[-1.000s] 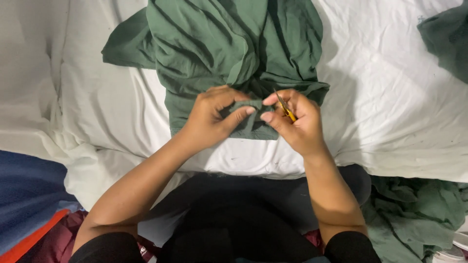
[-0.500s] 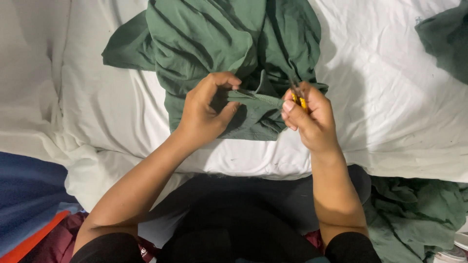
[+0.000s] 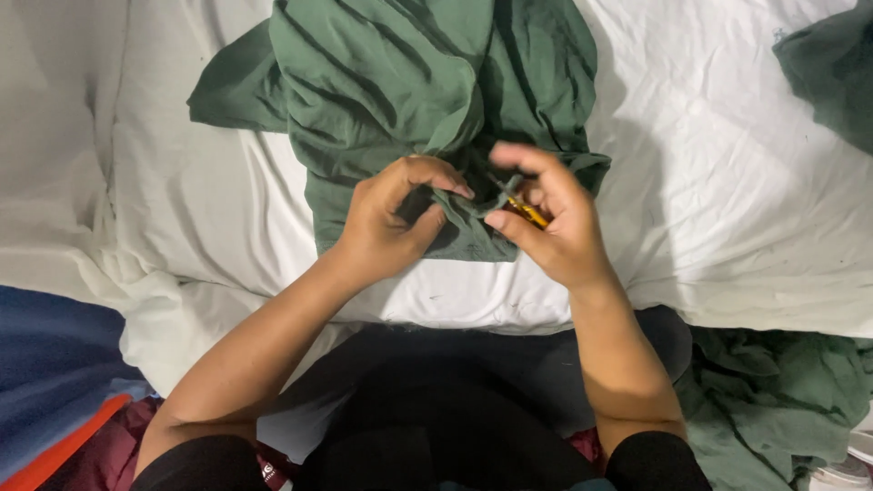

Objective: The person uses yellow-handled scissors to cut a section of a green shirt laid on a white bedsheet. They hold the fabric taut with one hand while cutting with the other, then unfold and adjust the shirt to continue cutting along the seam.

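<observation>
On the white bed sheet (image 3: 727, 182), directly ahead of the seated person, a dark green garment (image 3: 400, 82) is lying crumpled, its lower edge gathered up between both hands. The left hand (image 3: 386, 223) is pinching a fold of that edge, thumb and fingers closed on the cloth. The right hand (image 3: 555, 227) is closing round a small yellow-handled tool (image 3: 527, 213), its working end hidden against the fabric; its exact kind cannot be told. In my judgement the step in hand is close work on the hem or a seam, such as trimming thread. The next move is calling for the fold to be kept taut and the tool's tip guided only to the thread, clear of the cloth and the left fingertips. More green fabric (image 3: 782, 400) is lying at lower right, another piece (image 3: 832, 73) at upper right, and a blue and orange cloth (image 3: 50, 391) at lower left. The sheet is looking wrinkled and brightly lit.
</observation>
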